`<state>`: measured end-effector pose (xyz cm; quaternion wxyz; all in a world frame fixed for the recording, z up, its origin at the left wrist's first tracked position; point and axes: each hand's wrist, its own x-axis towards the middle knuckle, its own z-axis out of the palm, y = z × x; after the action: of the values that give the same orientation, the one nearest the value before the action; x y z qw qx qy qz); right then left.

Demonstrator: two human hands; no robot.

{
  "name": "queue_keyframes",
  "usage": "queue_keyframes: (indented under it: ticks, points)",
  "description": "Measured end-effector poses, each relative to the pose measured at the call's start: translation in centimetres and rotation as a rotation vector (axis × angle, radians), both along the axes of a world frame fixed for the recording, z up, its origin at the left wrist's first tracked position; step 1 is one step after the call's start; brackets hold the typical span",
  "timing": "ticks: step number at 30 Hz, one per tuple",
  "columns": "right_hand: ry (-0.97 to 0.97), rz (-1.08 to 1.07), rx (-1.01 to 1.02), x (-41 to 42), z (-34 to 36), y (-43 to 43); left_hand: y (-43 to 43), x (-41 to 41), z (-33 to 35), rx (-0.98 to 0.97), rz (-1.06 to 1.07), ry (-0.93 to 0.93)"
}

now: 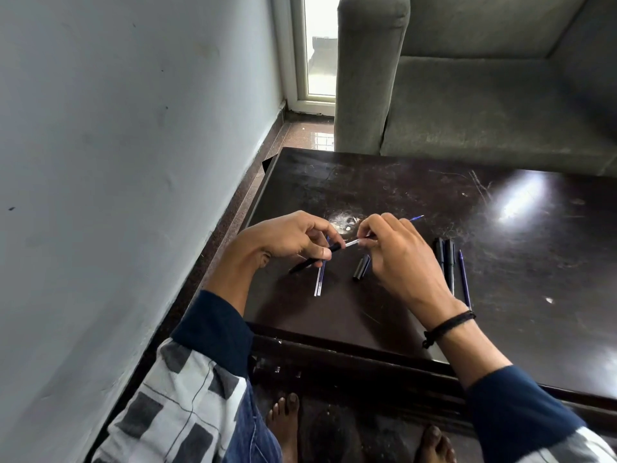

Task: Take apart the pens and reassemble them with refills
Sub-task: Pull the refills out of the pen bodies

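**Refill Held at the Mouth of a Black Barrel**

A matt, pale wall (133, 162) is seen at the far left. Beside it, a slim black plastic barrel (302, 265) is gripped by the left hand (290, 238), with the thumb and curled fingers closed round it and its open end pointed rightward. Below that hand, two thin clear refill tubes (319, 279) are laid side by side on the dark, glossy, scratched table (434, 195).

A narrow translucent refill (354, 242) is stretched between the two hands. One end is met by the barrel's mouth, and the other is pinched tightly by the fingertips of the right hand (397, 259). How far it is seated inside the barrel cannot be told. A fine blue tip (417, 217) is seen beyond the right knuckles, roughly in line with the pinched refill.

A short black cylindrical cap (361, 267) is left on the table just under the right fingers, apart from the barrel. A black corded band (449, 325) is worn at the right wrist. Further right, two black pens (450, 265) are laid parallel and close together, with a thin blue refill (464, 279) just beside them. A grey, coarse-fabric sofa (484, 111) is set behind the table.
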<state>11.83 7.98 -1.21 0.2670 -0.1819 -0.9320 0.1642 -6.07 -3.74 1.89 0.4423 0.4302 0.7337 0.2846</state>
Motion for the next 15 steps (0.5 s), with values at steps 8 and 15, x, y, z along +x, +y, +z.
queue_keyframes:
  ticks: [8, 15]
  points:
    - [-0.055, 0.029, -0.043, -0.3, -1.1, 0.1, 0.4, 0.5, -0.4, -0.005, -0.02, -0.001]
    - [-0.095, 0.065, -0.114, -0.4, -1.2, 0.0, 0.6, 1.0, -0.7, 0.006, 0.028, -0.083]
